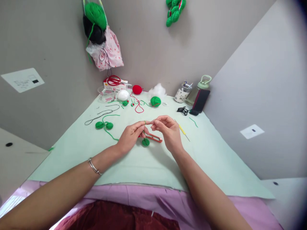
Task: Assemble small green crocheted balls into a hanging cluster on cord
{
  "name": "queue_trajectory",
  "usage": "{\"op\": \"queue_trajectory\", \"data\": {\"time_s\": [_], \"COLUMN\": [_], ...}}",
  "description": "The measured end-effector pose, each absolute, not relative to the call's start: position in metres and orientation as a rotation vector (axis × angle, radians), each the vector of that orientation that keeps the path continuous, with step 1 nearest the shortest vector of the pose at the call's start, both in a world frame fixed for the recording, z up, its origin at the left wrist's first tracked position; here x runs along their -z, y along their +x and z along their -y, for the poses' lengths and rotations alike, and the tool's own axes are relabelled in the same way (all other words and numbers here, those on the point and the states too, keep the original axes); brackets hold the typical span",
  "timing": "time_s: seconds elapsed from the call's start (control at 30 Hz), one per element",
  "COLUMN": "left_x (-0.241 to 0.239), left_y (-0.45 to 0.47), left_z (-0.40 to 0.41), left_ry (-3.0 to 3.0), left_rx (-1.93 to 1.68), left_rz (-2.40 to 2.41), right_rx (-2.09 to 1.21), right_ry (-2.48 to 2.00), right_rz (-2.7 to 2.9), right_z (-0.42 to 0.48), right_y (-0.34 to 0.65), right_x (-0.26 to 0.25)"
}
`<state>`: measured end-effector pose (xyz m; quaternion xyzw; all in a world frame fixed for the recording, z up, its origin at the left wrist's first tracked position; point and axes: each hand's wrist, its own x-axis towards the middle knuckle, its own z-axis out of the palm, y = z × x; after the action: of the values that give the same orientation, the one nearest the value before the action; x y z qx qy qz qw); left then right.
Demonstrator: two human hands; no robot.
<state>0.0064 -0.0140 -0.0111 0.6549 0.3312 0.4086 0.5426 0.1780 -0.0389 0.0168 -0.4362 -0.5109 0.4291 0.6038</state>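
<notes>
My left hand (131, 135) is closed near the middle of the table, with a bit of green yarn (145, 122) at its index finger. My right hand (168, 131) is closed in a pinch, thumb against index finger, just touching or close to the left fingertip. What the right fingers hold is too small to make out. Below the hands are orange-handled thread snips (153, 137), partly hidden by the left fingers, and a small green crocheted ball (145, 142). Left of them, two green crocheted balls (109, 126) lie with a yarn tail.
A yellow-handled crochet hook (182, 129) lies right of my right hand. Behind are a red yarn ball (137, 89), a green yarn ball (155, 101), white stuffing (157, 90), red scissors (114, 80), a black claw clip (183, 111), a pen cup (182, 93) and a phone (201, 100).
</notes>
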Motion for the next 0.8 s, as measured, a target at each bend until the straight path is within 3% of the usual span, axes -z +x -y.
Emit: {"op": "queue_trajectory", "data": {"time_s": [0.53, 0.8], "left_x": [0.017, 0.022], "left_y": [0.005, 0.003], "left_z": [0.017, 0.014], "left_ry": [1.809, 1.879], "left_rx": [-1.071, -1.063], "left_rz": [-0.788, -0.797], "right_rx": [-0.706, -0.732], "right_ry": [-1.256, -1.246], "right_rz": [1.591, 1.643], "right_z": [0.047, 0.049], "right_y": [0.174, 0.173], "right_x": [-0.016, -0.014]}}
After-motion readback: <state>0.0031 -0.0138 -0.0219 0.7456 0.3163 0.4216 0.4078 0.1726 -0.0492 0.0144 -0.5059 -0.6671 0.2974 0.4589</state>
